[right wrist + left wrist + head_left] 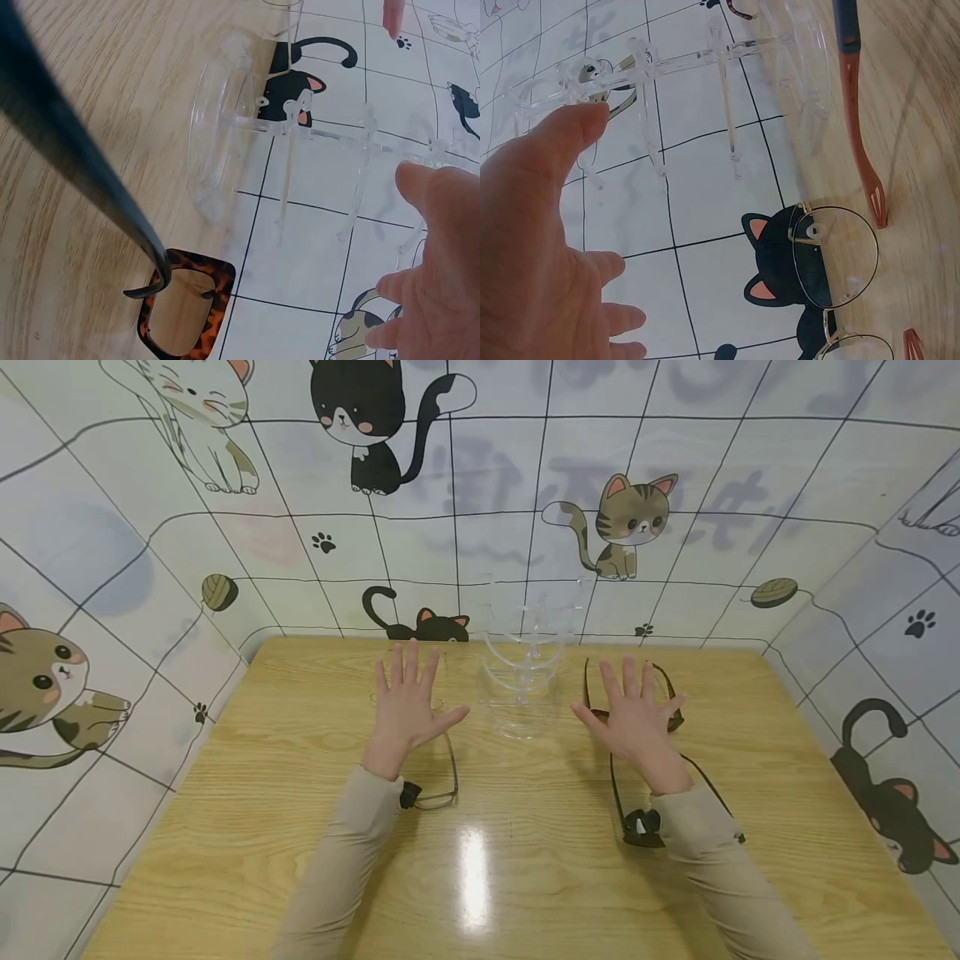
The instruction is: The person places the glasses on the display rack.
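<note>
Walls (495,550) — white, gridded; cartoon cats (633,517) | faint marks (738,493), possibly lettering | table (562,868) — glossy wood

The stand (522,685) sits on the table (547,877), before the wall (495,547). Left of it, left rear glasses (835,259) lie behind left front glasses (437,807); right of it, right rear glasses (677,722) lie behind right front glasses (642,833) (the left hand (406,717) and right hand (634,724) hang over the rear pairs).

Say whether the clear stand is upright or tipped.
Upright: the clear stand has its base on the table, arms stacked above, in the head view.
</note>
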{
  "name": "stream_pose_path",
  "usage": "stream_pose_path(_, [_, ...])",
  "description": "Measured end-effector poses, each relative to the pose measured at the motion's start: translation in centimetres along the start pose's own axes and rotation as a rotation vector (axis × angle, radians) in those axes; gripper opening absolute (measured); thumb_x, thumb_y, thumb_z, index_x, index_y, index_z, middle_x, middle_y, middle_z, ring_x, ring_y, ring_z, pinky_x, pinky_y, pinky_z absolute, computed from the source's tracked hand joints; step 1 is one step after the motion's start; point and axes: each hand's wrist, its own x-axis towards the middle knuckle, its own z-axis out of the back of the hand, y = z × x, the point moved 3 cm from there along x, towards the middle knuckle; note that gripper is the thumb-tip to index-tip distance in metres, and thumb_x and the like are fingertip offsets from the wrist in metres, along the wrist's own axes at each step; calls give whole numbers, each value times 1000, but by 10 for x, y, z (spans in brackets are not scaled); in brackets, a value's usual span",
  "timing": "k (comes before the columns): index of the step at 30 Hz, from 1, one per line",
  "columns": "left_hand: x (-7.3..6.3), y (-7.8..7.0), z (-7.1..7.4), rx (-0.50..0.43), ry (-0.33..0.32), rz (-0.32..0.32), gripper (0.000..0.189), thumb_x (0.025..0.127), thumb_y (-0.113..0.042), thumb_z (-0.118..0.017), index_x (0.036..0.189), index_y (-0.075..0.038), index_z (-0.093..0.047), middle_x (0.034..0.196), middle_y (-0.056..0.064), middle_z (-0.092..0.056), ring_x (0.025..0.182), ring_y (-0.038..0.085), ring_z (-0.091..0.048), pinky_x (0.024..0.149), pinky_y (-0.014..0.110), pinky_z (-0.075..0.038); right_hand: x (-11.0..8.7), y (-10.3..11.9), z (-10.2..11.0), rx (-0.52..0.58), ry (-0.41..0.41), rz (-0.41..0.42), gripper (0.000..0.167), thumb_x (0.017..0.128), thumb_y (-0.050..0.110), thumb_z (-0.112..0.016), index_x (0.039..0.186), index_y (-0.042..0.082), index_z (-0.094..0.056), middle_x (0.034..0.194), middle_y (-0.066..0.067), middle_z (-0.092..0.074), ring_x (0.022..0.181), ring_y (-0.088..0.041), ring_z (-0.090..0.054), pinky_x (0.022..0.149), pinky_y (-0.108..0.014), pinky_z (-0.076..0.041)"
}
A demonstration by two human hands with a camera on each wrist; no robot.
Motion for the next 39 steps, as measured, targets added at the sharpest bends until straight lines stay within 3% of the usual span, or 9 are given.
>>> stream_pose_path(6, [-6, 5, 6, -35, -36, 3, 95, 80, -70, -47, 151, -16, -16, 155, 19, -4, 141, 36, 0, 110, 59, 0, -2, 8, 2, -16, -26, 33, 83, 91, 65, -36, 151, 12, -12, 153, -24, 1, 137, -46, 11, 88, -80, 10])
stream_pose_path(12, [-16, 17, 13, -64, -98, 12, 86, 83, -63, -50, 148, -12, -26, 152, 20, -17, 140, 38, -11, 109, 60, -8, -4, 24, 3, 4, -42, 85, 81, 92, 59, -43, 150, 10, -15, 154, -23, -3, 138, -46, 3, 94, -79, -2])
stream_pose_path(17, [-27, 32, 17, -84, -138, -8, 84, 84, -60, -53, 146, -8, -29, 150, 21, -23, 139, 38, -16, 109, 60, -11, -7, 45, 3, 112, -64, 169, 73, 94, 45, -51, 147, 2, -24, 149, -28, -18, 133, -49, -21, 100, -69, -21])
stream_pose_path(20, [-35, 42, 19, -107, -153, -17, 81, 84, -55, -55, 144, -5, -32, 147, 23, -27, 137, 40, -19, 109, 59, -13, -10, 59, 2, 202, -58, 206, 68, 94, 37, -56, 143, -1, -30, 143, -29, -31, 124, -48, -37, 94, -61, -37])
stream_pose_path(24, [-44, 53, 20, -127, -176, -28, 77, 85, -49, -59, 140, 0, -36, 143, 25, -34, 133, 41, -26, 108, 59, -17, -13, 76, -3, 286, -32, 224, 64, 92, 30, -61, 141, 0, -34, 136, -27, -42, 115, -44, -48, 86, -55, -46])
stream_pose_path(33, [-65, 72, 14, -158, -222, -45, 69, 85, -39, -65, 131, 8, -45, 128, 27, -50, 119, 42, -44, 99, 57, -33, -12, 112, -28, 307, -44, 325, 54, 88, 21, -67, 132, -3, -47, 124, -24, -54, 108, -38, -56, 84, -48, -50])
stream_pose_path(39, [-77, 82, 4, -174, -196, -54, 55, 87, -28, -64, 123, 11, -50, 119, 28, -56, 111, 43, -51, 94, 56, -40, -11, 130, -48, 337, 10, 365, 51, 87, 18, -68, 129, -5, -49, 124, -22, -55, 113, -37, -53, 90, -48, -47])
